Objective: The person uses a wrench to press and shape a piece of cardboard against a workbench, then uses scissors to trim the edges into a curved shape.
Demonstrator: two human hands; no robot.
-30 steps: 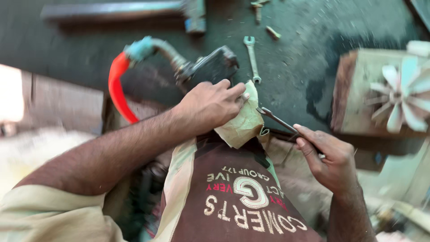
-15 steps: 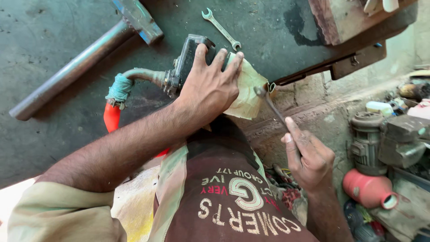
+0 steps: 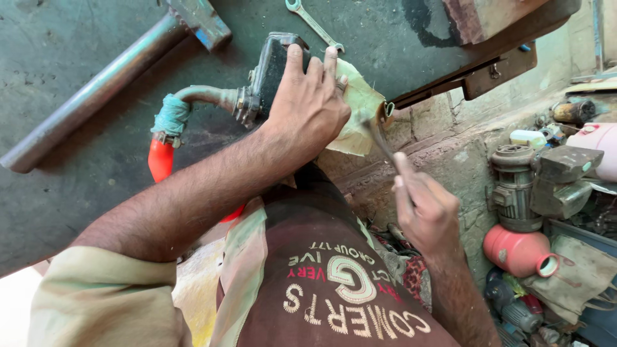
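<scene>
At the far left of the dark bench surface (image 3: 77,193), a long metal pipe (image 3: 96,96) is lying diagonally, with a blue-grey block (image 3: 199,22) at its upper end. To its right, an orange hose (image 3: 160,160) is joining, through a teal-wrapped clamp (image 3: 170,115), a bent metal tube (image 3: 205,95) that is leading into a black pump housing (image 3: 270,64) near the middle of the bench. The left hand (image 3: 308,106) is pressing flat over this housing, fingers spread and resting on both the housing and a pale yellowish cloth (image 3: 360,109) that is draped over its right side; the hand is bracing rather than closing around anything. An open-ended spanner (image 3: 315,24) is lying untouched near the top edge. At the bench's right edge, a small fitting (image 3: 387,110) is protruding from under the cloth, and the right hand (image 3: 427,209) is pinching a thin metal tool (image 3: 380,142) with its tip at that fitting. As a judgement, work on the fitting is under way and not finished: the housing is still connected to its hose, and the cloth is still in place. Below the bench edge on the right, old pump motors (image 3: 517,186) and a pink vessel (image 3: 517,250) are standing among clutter.
</scene>
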